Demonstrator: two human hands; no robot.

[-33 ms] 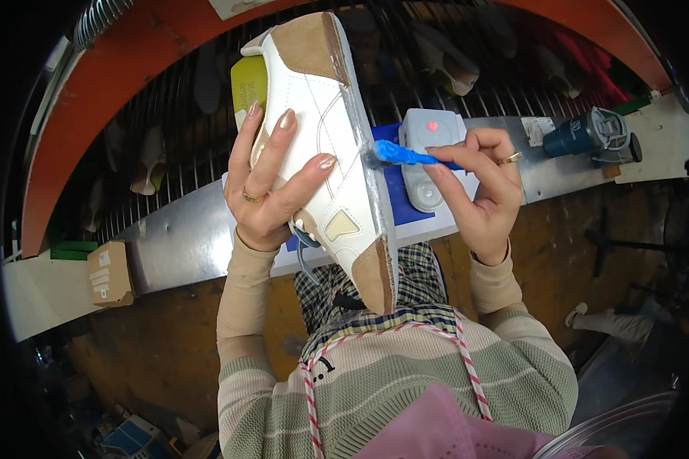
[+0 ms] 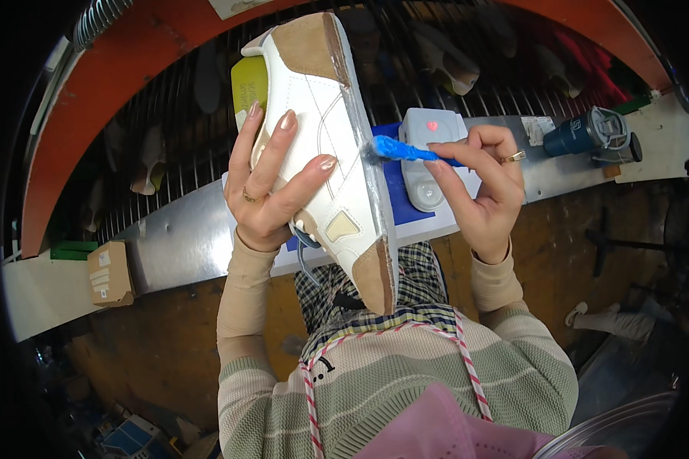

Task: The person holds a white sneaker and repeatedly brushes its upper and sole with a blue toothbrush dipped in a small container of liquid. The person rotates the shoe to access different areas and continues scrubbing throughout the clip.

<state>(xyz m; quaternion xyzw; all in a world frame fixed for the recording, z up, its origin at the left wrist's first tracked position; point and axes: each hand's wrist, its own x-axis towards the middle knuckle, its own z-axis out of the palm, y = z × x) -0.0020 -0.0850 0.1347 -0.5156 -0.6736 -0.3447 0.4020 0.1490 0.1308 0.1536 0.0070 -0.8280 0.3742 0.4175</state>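
A white sneaker (image 2: 318, 126) with tan suede toe and heel patches is held up before me, its sole edge turned to the right. My left hand (image 2: 272, 172) grips it at the opening, fingers spread across the side; a yellow-green insole (image 2: 245, 80) shows there. A blue lace (image 2: 308, 256) hangs below my left hand. My right hand (image 2: 486, 183) pinches a small blue-handled brush (image 2: 402, 150) between thumb and forefinger. The brush's dark tip touches the seam between upper and sole, near mid-length. A shiny wet-looking strip runs along that sole edge.
Behind the brush, a light grey plastic dispenser (image 2: 432, 126) stands on a blue mat (image 2: 396, 191). A dark blue tumbler (image 2: 582, 136) stands at the right of the metal bench (image 2: 180, 245). At left sits a cardboard box (image 2: 109, 274). Several shoes lie on the roller conveyor (image 2: 184, 164) beyond.
My right hand has shifted very slightly to the right, and the brush has tilted a little. The sneaker and my left hand stay where they were.
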